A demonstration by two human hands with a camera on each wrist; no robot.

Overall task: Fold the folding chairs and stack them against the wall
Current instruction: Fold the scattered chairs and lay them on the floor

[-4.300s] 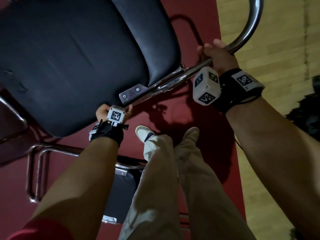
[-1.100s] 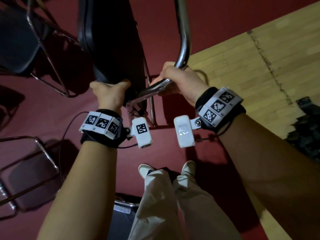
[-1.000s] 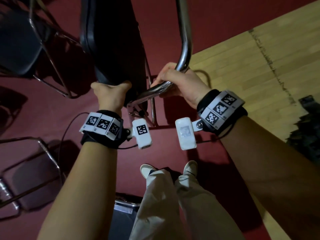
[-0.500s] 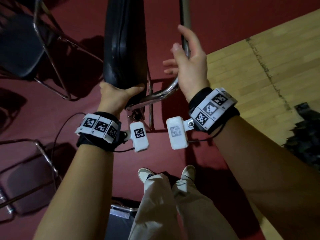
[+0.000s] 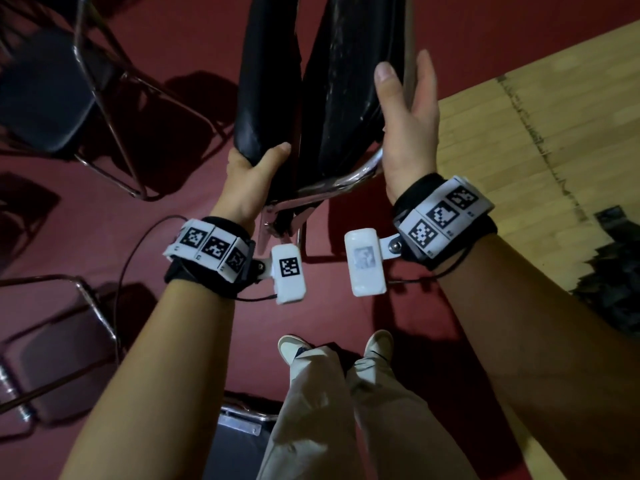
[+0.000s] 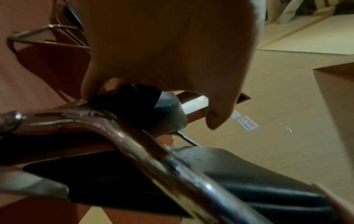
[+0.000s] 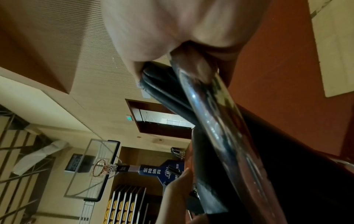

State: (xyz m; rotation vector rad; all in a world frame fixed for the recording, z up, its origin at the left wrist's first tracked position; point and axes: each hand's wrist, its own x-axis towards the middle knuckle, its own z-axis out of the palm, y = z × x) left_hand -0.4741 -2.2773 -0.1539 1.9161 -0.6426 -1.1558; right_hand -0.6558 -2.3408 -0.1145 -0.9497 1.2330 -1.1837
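Observation:
A black padded folding chair with a chrome frame (image 5: 332, 183) stands upright in front of me, its seat pad (image 5: 266, 81) and back pad (image 5: 346, 81) almost together. My left hand (image 5: 256, 161) grips the seat pad's lower edge, thumb on the near face. My right hand (image 5: 403, 84) lies flat with straight fingers against the frame's right side tube, thumb on the back pad. The left wrist view shows the left hand (image 6: 172, 60) over the pad edge and the bent tube (image 6: 153, 148). The right wrist view shows the right hand (image 7: 182, 30) against the tube (image 7: 220, 121).
Two unfolded chairs stand on the red mat, one at upper left (image 5: 45, 98) and one at lower left (image 5: 52, 358). Another chair part (image 5: 239, 441) lies beside my feet. Wooden floor (image 5: 536, 133) lies to the right, with a dark heap (image 5: 613, 282) on it.
My right hand let go of the bent lower tube, slid up the frame's side and opened flat. The two pads have swung closer together. The left hand keeps its grip.

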